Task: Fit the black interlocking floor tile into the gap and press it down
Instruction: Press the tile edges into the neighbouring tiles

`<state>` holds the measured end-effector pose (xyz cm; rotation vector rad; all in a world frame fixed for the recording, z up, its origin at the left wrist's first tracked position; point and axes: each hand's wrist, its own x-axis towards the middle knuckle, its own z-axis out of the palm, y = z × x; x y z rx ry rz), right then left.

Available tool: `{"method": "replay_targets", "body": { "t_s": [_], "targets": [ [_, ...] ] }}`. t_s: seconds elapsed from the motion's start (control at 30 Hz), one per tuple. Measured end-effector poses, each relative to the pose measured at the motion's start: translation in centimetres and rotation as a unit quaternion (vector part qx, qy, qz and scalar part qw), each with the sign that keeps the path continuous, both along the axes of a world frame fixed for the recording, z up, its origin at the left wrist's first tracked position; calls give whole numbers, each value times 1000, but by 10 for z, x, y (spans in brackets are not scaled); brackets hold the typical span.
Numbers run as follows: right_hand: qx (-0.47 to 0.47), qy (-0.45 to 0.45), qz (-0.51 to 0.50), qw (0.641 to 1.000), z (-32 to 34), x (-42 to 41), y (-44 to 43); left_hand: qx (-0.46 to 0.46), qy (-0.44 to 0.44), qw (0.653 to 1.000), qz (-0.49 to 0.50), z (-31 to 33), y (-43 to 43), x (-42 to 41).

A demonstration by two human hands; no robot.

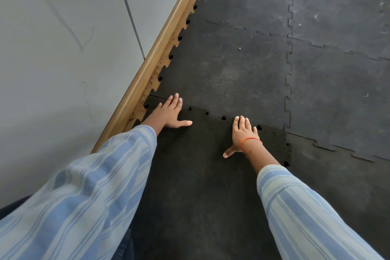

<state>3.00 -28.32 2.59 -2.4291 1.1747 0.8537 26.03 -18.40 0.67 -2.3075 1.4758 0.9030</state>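
Head view: the left hand [172,113] and right hand [242,133] lie flat, fingers spread, gripping nothing, on the tile [200,164]. Both rest at its far edge, the left nearest the baseboard [147,65].

Both arms are clothed in long, loose sleeves of a light woven fabric, pale blue with broader mid-blue bands and fine cream pinstripes running lengthwise. The left sleeve [84,192] is full and billowing, with deep folds, and ends at a wide cuff just short of the wrist. The right sleeve [306,215] ends higher, leaving part of the forearm bare. A thin orange-red thread bracelet [250,139] encircles the right wrist. Both hands are bare, without rings; fingernails short.
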Motion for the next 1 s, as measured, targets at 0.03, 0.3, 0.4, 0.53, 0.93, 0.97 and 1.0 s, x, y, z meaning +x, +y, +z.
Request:
{"method": "replay_targets", "body": {
  "t_s": [0.03, 0.3, 0.4, 0.53, 0.93, 0.97, 1.0],
  "targets": [
    [0, 1, 1, 1000, 1, 0, 0, -24, 19, 1000, -1, -2, -2, -11],
    [-6, -61, -18, 998, 3, -13, 3, -113, -14, 993, -28, -8, 4, -43],
    [-2, -52, -16, 998, 4, -9, 0, -106, -49, 992, -56, -5, -6, -50],
    [-15, -41, -17, 999, 6, -8, 3, -103, -87, 989, -65, 5, -15, -51],
    [-32, 15, 20, 999, 7, 4, -4, -15, -106, 989, -102, 6, -26, -53],
    [-32, 18, 22, 999, 7, 5, -4, -3, -98, 990, -98, 5, -26, -53],
    [-31, 18, 23, 999, 6, 4, -4, 6, -90, 991, -95, 4, -27, -53]
  ]
}}
